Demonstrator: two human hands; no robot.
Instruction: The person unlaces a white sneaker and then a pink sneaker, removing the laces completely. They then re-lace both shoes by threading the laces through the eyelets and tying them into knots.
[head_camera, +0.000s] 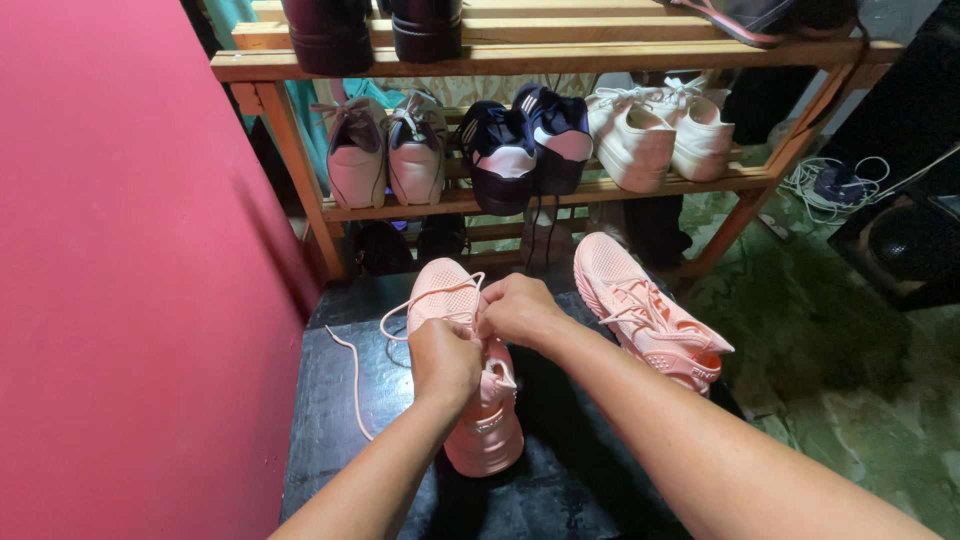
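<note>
Nearest the camera, two bare forearms reach forward over a dark, glossy black tabletop (560, 480), and both hands meet above the pale pink knit sneaker (470, 400) that lies toe-away on it. To the far left a flat red wall (130, 270) runs close along the tabletop's edge, so there is little room to swing an elbow that way. The left hand (443, 362) is closed over the sneaker's tongue area, fingers curled in, seemingly pinching a strand of the pink shoelace (352, 370), whose loose end trails off to the left across the dark surface. Just beside it, the right hand (517, 308) is also closed, gripping the lace near the upper eyelets. By the look of it, the lacing or tying of this shoe is in hand; a next move would call for keeping both strands taut and finding the free end, which lies near the tabletop's left edge. Further right, the matching second pink sneaker (650, 318) rests on its side, apart from the hands, near the right edge. Behind stands a wooden shoe rack (560, 58) filled with pairs; to the right, mottled green floor (850, 380) lies open.
</note>
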